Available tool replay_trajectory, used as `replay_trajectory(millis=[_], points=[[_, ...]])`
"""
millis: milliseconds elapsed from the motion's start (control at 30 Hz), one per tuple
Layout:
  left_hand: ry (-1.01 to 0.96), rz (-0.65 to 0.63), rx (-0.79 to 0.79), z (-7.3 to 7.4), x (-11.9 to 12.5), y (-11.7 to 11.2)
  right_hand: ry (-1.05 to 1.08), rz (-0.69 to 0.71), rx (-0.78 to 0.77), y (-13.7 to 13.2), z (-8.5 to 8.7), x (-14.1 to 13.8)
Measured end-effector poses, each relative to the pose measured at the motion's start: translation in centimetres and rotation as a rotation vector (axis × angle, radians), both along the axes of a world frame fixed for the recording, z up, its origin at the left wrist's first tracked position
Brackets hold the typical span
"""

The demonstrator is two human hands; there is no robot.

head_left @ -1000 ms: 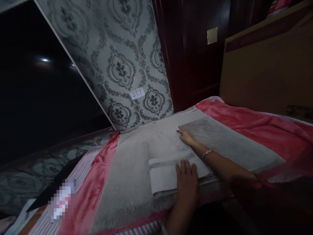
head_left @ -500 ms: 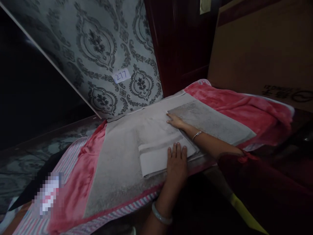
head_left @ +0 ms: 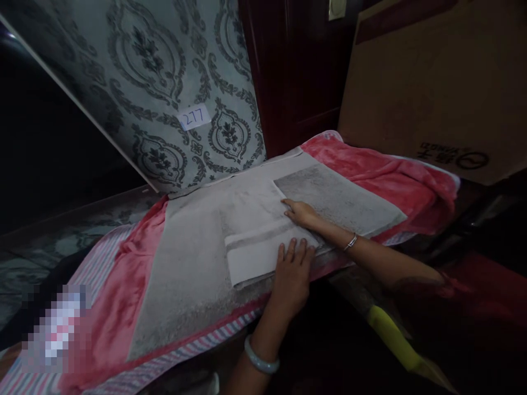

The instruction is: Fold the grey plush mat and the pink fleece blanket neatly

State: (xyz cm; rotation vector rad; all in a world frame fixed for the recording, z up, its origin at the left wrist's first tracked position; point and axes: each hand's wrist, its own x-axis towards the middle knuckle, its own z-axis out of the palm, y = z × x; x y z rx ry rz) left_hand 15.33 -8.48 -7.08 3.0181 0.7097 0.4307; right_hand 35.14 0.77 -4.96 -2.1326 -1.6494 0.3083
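Note:
A large grey cloth (head_left: 185,263) is spread flat, with part of it folded over in the middle. The folded part (head_left: 253,260) is paler and has a darker band across it. My left hand (head_left: 293,271), wearing a pale bangle, lies flat on this folded part with its fingers stretched out. Farther up and to the right, my right hand (head_left: 302,213), with a thin silver bracelet, has its fingers drawn together at the cloth's edge. They seem to pinch that edge, though the fingertips are partly hidden. A darker grey section (head_left: 337,197) of the cloth extends to the right.
Beneath the cloth lies a pink plush blanket (head_left: 370,170) with a striped underside (head_left: 197,356). A patterned wall (head_left: 160,82) with a paper label reading 277 (head_left: 194,117) rises behind. At the back right stands a cardboard box (head_left: 428,82). Something yellow (head_left: 391,334) is low at the right.
My right hand's fingers, spread before, are now drawn in at the cloth's edge, and the hand sits slightly lower on the cloth. My left hand stays flat. The view has shifted a little.

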Motion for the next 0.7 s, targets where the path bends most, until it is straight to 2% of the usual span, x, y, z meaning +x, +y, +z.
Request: replay_trajectory(millis=[67,133,233,267,333,400,433,567,700], points=[[-0.110,-0.023,-0.052,1.1,-2.0,0.4,-0.007,0.006,-0.017,-0.6,0.3,-0.1],[-0.302,0.063,-0.061,2.2,-4.8,1.5,-0.020,0.022,-0.027,-1.4,0.3,-0.2],[-0.655,0.379,-0.066,2.8,-9.6,3.9,-0.051,0.026,-0.032,-2.4,-0.1,-0.2],[-0.746,0.498,-0.127,2.7,-11.0,4.6,-0.053,0.022,-0.027,-2.6,-0.4,-0.1],[-0.849,0.672,-0.362,2.1,-12.9,5.8,-0.037,0.017,-0.007,-2.8,-0.9,0.1],[-0.849,0.727,-0.609,1.3,-13.5,6.4,-0.024,0.022,0.012,-2.8,-1.3,0.2],[-0.837,0.731,-0.675,1.0,-13.4,6.6,-0.025,0.022,0.013,-2.7,-1.4,0.2],[-0.873,0.766,-0.726,0.5,-11.9,7.2,-0.047,0.005,-0.006,-2.6,-1.4,0.1],[-0.988,0.716,-0.902,0.2,-10.6,8.0,-0.045,0.006,-0.006,-2.8,-1.3,-0.2]])
